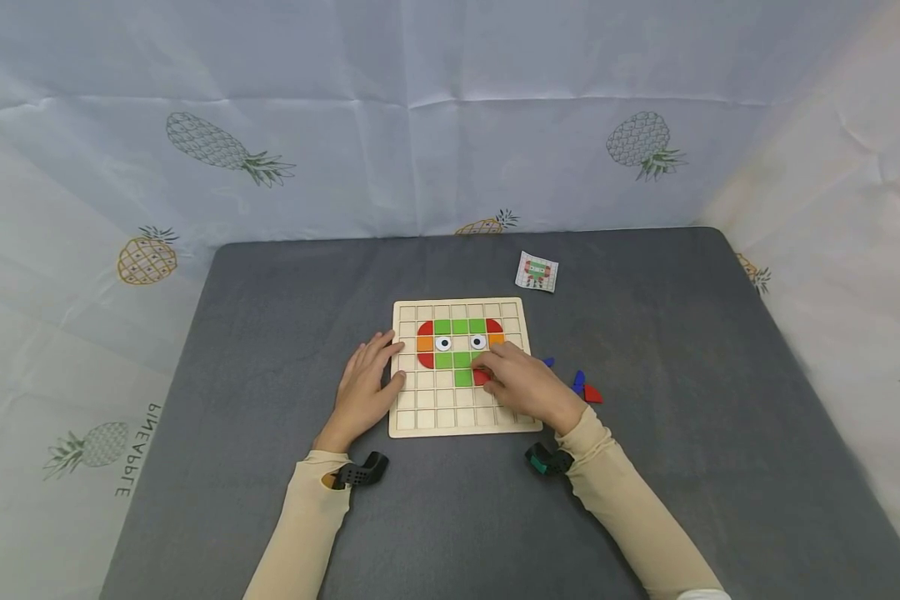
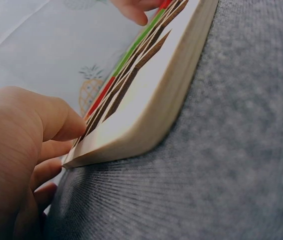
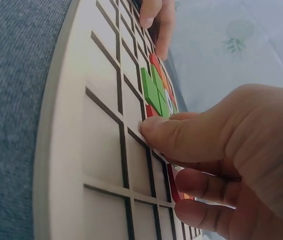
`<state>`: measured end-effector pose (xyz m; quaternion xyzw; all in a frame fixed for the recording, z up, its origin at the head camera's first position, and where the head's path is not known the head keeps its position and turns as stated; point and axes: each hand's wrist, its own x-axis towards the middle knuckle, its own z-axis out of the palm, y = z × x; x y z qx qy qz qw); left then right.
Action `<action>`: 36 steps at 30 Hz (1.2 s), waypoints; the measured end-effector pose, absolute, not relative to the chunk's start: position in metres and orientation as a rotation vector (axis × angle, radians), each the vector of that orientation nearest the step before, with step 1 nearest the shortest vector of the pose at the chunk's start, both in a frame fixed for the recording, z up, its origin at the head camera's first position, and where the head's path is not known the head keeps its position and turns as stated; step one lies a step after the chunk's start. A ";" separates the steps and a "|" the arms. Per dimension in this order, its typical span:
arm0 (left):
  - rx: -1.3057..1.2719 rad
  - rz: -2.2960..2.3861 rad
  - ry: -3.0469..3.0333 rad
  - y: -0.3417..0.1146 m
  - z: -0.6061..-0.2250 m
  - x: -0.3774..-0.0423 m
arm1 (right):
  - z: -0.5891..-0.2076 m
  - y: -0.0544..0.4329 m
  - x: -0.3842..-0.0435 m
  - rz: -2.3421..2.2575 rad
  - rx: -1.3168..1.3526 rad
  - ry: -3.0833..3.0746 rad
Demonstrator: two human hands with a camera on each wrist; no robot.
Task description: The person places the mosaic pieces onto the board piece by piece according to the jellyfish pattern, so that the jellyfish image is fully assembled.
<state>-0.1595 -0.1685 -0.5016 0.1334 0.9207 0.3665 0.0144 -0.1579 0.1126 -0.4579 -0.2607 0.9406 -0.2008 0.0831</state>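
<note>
A wooden grid board (image 1: 420,419) lies flat on the dark table, with coloured tiles set in its upper and middle squares. Green tiles (image 1: 462,360), red rounded corner tiles (image 1: 425,360), an orange tile (image 1: 424,343) and two eye tiles (image 1: 442,342) form a face-like pattern. My left hand (image 1: 366,385) rests at the board's left edge, its thumb touching the top and its fingers spread along the side. With thumb and fingertips, my right hand (image 1: 523,382) pinches a red quarter-round tile (image 1: 482,377) beside the lowest green tile. That hand partly covers the pattern's right side.
Loose blue pieces (image 1: 578,380) and a red quarter-round piece (image 1: 592,394) lie on the table right of the board, close to my right wrist. A small printed picture card (image 1: 537,272) sits behind the board. Pineapple-printed cloth (image 1: 420,158) hangs past the table's far edge.
</note>
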 end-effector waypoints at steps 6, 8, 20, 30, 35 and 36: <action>0.409 1.148 2.861 -0.168 -0.502 -0.159 | -0.458 0.112 -0.158 -0.636 -0.740 2.782; 0.406 1.148 2.858 -0.168 -0.502 -0.160 | -0.457 0.112 -0.158 -0.648 -0.729 2.772; 0.420 1.137 2.871 -0.168 -0.502 -0.159 | -0.448 0.139 -0.156 -1.000 -0.715 2.763; 0.409 1.132 2.870 -0.168 -0.501 -0.159 | -0.444 0.181 -0.151 -1.129 -0.673 2.791; 0.407 1.136 2.872 -0.167 -0.501 -0.159 | -0.445 0.196 -0.148 -1.186 -0.635 2.815; 0.410 1.135 2.873 -0.167 -0.502 -0.159 | -0.445 0.199 -0.146 -1.194 -0.625 2.821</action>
